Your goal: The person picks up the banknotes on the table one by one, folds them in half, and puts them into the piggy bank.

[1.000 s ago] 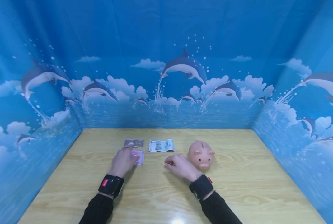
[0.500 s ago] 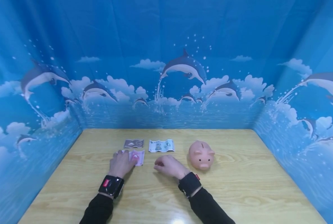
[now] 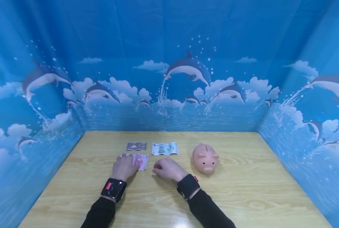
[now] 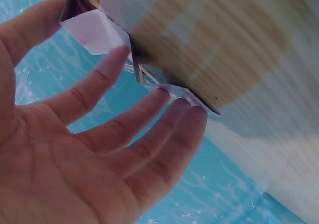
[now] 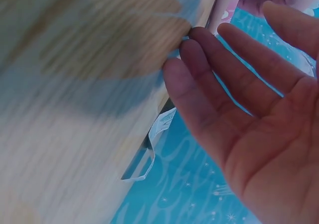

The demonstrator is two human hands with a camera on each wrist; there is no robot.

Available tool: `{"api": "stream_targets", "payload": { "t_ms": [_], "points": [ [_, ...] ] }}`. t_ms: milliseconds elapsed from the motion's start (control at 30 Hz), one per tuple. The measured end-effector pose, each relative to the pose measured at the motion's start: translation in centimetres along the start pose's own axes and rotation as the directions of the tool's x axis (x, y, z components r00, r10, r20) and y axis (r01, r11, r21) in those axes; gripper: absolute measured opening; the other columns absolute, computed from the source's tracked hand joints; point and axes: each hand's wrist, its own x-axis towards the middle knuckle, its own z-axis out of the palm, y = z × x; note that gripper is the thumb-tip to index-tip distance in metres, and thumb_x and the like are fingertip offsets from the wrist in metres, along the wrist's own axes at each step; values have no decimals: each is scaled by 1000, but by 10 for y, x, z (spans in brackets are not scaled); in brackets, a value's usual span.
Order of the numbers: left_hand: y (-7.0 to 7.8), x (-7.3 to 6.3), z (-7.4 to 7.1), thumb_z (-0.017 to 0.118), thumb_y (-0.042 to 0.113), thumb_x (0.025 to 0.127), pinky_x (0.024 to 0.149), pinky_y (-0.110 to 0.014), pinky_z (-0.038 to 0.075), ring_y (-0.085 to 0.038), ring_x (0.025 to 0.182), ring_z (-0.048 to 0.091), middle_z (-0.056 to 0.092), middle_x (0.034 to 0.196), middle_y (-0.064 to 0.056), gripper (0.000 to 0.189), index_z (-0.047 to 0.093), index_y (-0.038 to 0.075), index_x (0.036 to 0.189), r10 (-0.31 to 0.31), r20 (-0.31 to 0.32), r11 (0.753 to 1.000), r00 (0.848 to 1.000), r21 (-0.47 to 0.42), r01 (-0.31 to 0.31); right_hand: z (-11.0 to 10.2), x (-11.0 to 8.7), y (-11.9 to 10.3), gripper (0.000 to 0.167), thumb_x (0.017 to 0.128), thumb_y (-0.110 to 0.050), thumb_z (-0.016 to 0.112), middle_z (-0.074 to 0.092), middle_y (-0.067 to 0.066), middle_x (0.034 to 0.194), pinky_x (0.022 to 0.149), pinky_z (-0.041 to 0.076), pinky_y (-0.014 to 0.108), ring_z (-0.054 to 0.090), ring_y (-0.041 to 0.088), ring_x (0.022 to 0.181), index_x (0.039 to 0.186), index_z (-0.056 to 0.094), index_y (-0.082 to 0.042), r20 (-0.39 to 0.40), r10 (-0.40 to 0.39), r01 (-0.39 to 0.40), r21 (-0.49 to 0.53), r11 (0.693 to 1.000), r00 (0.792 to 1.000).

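Note:
My left hand lies over the left part of a pink banknote on the table. In the left wrist view its fingers are spread, and the thumb and fingertips touch the crumpled pink note. Just to the right of that note is my right hand, with nothing in it. The right wrist view shows the right hand's fingers loosely bent, fingertips at the wooden tabletop. A brown banknote lies beyond the left hand. Beside it, farther right, is a creased pale blue-green banknote.
A pink piggy bank with a slot on its back stands right of the right hand. The light wood table is enclosed at the back and sides by a blue dolphin-print curtain.
My right hand has moved left, away from the piggy bank and toward the pink banknote. The left hand's fingers have drawn back slightly from the brown note, and the pink note has shifted slightly right.

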Motion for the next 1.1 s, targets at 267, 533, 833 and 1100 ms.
{"api": "stream_targets", "payload": {
  "t_ms": [267, 533, 833, 1100],
  "points": [
    [1, 3, 1, 65, 22, 86, 69, -52, 52, -39, 88, 57, 62, 93, -23, 21, 60, 7, 73, 33, -30, 999, 999, 9, -33, 2, -5, 2, 22, 94, -28, 65, 75, 3, 99, 83, 56, 25, 67, 11, 88, 105, 74, -11, -12, 64, -63, 58, 996, 998],
    [-1, 3, -3, 61, 21, 88, 56, -39, 47, -28, 70, 54, 58, 76, -11, 30, 49, 12, 63, 18, -44, 999, 999, -29, -19, 2, -5, 2, 25, 95, -29, 64, 75, 4, 103, 85, 56, 26, 68, 13, 92, 109, 73, -10, 7, 75, -75, 84, 994, 997],
    [8, 7, -4, 64, 24, 92, 48, -32, 38, -20, 57, 49, 51, 62, -2, 31, 50, 14, 66, 137, -218, 988, 966, -46, -150, -2, -3, 3, 28, 95, -28, 63, 75, 6, 104, 85, 56, 28, 69, 15, 93, 112, 72, -8, -11, 81, -79, 111, 991, 997],
    [30, 1, -4, 69, 23, 90, 51, -27, 41, -15, 61, 49, 60, 71, -1, 17, 62, 13, 78, 238, -376, 956, 896, -70, -283, -5, -2, 7, 38, 96, -23, 63, 74, 11, 101, 74, 58, 26, 71, 19, 87, 128, 61, -2, -95, 130, -86, 372, 924, 987]
  ]
}}
